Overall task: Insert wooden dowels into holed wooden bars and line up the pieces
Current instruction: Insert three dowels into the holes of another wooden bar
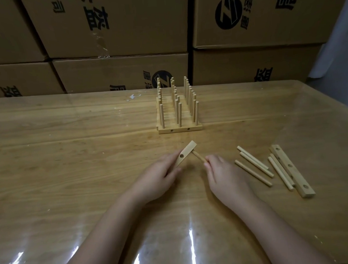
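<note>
Two hands busy just nearward of the middle of the table (68, 158). Grips a holed bar (185, 152) in the left hand (161, 173), fingers curled round its lower end, upper end tilted toward the far edge, one round hole showing on its face. Pinches a dowel (199, 157) between the curled fingertips of the right hand (224, 171), far end of the dowel meeting the right side of the bar; cannot tell whether the tip sits in a hole. Holds bar and dowel slightly above the tabletop, it seems.

Beyond the hands, toward the far edge: a lined-up set of bars (180, 129) side by side, upright dowels in three rows, two small holes in the nearest bar's front face.

Toward the right edge: five loose dowels (253, 172) lying flat, three together and well apart from the hand, two more touching or just beside a spare bar (291, 169) with three holes facing up.

Near the far edge, left of the set: a small white scrap (133, 97). Behind the table: stacked cardboard boxes (121, 22) with black print.
</note>
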